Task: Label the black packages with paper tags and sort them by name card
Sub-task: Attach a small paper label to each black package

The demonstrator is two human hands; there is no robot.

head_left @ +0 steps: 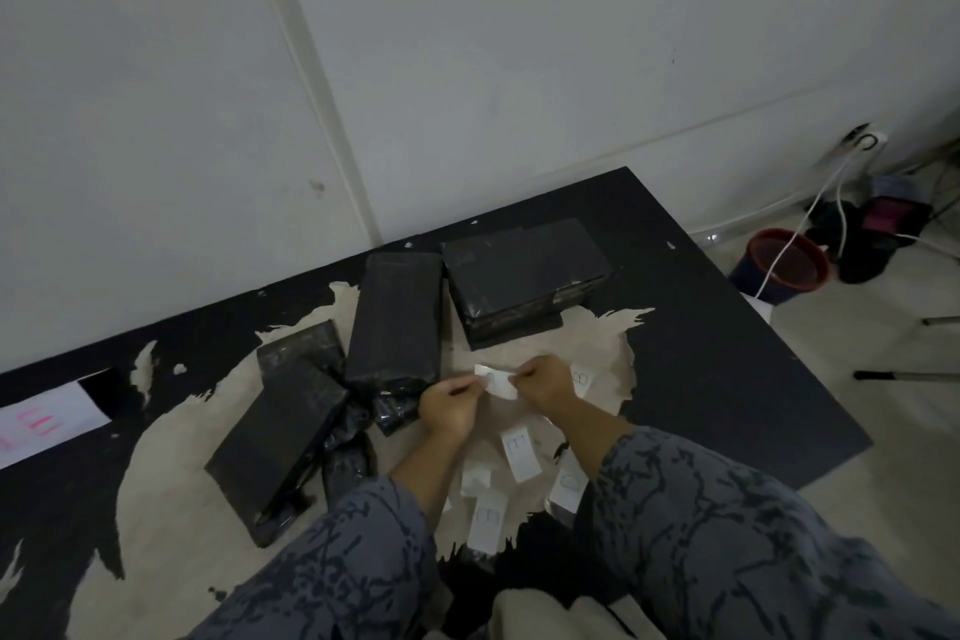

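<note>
Both hands hold one small white paper tag (497,381) above the worn middle of the black table (701,327). My left hand (449,403) pinches its left end and my right hand (545,385) pinches its right end. Several more lettered tags lie below the hands, among them one marked E (521,452) and one near the table's front edge (488,520). Black wrapped packages stand just beyond: a stack at the back (524,276), a tall one in the middle (395,317), and a long one at the left (280,431).
A white name card with pink lettering (44,424) lies at the table's left edge. A grey wall runs behind the table. On the floor at right are a dark bucket with a red rim (784,265), white cables and metal stand legs (904,374).
</note>
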